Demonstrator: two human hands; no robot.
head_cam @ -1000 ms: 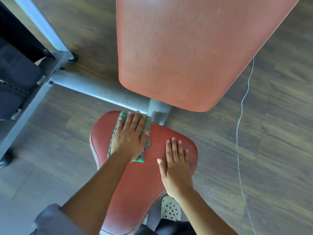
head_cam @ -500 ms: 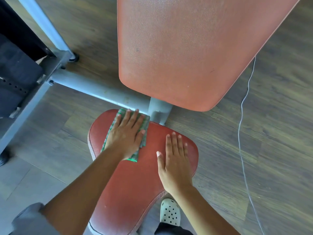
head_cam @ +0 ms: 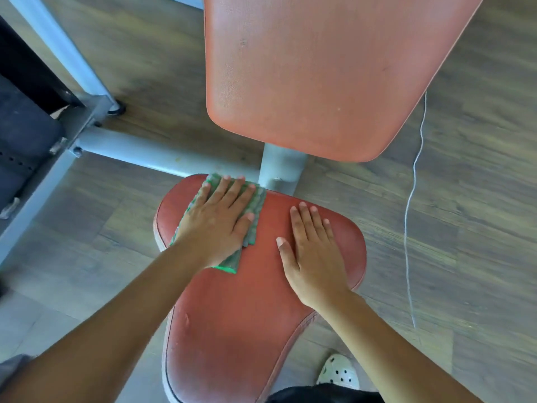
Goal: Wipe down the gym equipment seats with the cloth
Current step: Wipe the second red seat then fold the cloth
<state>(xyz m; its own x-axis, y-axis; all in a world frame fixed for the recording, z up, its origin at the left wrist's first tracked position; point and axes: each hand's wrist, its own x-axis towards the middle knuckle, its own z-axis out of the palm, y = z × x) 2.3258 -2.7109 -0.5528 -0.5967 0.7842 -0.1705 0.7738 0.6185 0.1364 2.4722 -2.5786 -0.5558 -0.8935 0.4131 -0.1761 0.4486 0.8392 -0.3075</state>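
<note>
Fingers [head_cam: 232, 191] straight, close together, flat on both hands: left hand [head_cam: 215, 225] pressing green cloth [head_cam: 257, 216] onto far left corner of red seat [head_cam: 232, 315], right hand [head_cam: 313, 257] bare beside it; wiping judged under way, near seat half and backrest [head_cam: 319, 68] probably outstanding.

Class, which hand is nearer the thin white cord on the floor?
Right. The right hand lies flat on the right side of the seat, towards the white cord; the left hand presses the green cloth farther from it.
</note>
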